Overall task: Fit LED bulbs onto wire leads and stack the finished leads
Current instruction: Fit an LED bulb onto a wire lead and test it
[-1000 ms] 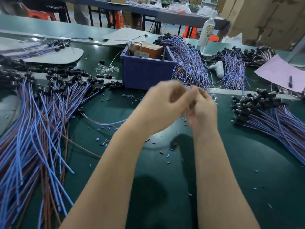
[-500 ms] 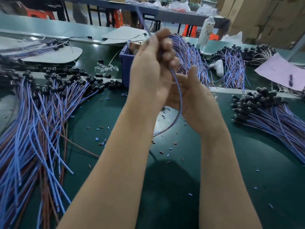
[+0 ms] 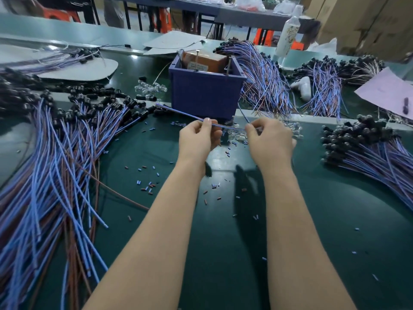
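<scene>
1. A thin blue-and-brown wire lead (image 3: 185,114) is held above the table, just in front of the blue plastic bin (image 3: 205,95). It slants from its free tip by the bin's front left corner down toward the bin's front right. The lead is blurred, so I cannot tell whether a bulb sits on it.
2. The left hand (image 3: 199,139) is in front of the bin and pinches the lead between thumb and forefinger, with the other fingers curled under.
3. The right hand (image 3: 268,142) is in front of the bin's right corner and pinches the lead's nearer end at its fingertips, with the remaining fingers bent.
4. Clear LED bulbs (image 3: 239,136) lie on the table between the two hands, just in front of the bin. A second small heap of bulbs (image 3: 149,88) lies to the bin's left.
5. Short blue and brown sleeve offcuts (image 3: 147,186) are scattered over the dark green table (image 3: 223,242) in front of the bin.
6. A wide spread of loose leads (image 3: 55,164) fans out left of the bin, black caps toward the bin.
7. A neater stack of black-capped leads (image 3: 368,148) lies well to the right of the bin.
8. More wire bundles (image 3: 266,81) are heaped against the bin's right side.
9. A brown carton (image 3: 201,61) sits inside the bin.
10. A pink sheet (image 3: 388,92) lies far right of the bin.
</scene>
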A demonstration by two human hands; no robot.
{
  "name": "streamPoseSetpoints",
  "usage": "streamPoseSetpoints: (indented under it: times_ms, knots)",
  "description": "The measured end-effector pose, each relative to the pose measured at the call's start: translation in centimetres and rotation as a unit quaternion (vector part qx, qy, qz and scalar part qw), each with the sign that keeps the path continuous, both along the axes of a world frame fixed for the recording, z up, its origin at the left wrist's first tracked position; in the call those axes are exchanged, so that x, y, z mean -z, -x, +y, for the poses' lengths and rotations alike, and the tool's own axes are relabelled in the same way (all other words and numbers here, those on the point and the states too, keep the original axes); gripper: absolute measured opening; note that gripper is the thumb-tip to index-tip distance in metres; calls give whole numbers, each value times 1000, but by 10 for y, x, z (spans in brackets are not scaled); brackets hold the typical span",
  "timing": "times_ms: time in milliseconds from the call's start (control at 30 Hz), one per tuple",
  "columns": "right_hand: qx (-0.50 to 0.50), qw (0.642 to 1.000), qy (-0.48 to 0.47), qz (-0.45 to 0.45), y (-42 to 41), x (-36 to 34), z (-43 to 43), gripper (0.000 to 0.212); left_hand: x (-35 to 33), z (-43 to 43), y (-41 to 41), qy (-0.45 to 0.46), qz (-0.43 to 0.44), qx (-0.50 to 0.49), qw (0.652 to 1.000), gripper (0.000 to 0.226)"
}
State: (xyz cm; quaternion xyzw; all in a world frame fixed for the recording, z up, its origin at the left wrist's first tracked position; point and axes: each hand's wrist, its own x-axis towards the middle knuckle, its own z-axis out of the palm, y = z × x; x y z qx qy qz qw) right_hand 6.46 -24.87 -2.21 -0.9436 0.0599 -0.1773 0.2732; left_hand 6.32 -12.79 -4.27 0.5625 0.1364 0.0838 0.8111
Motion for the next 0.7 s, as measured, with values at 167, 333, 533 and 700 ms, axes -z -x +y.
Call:
streamPoseSetpoints:
  times_ms: [167, 333, 533, 700]
  knots:
    - [-140, 989, -44, -8, 1, 22, 29, 22, 15, -6, 0, -143, -6, -5, 990, 26]
    - [-166, 972, -153, -70, 7, 31, 45, 14, 18, 0, 0, -215, -58, -77, 972, 22]
    - [-120, 955, -264, -63, 4, 31, 44, 9, 17, -2, 1, -209, -78, -22, 975, 16]
    - [-127, 928, -350, -13, -1, 34, 43, 8, 17, -2, -1, -198, -73, -15, 977, 18]
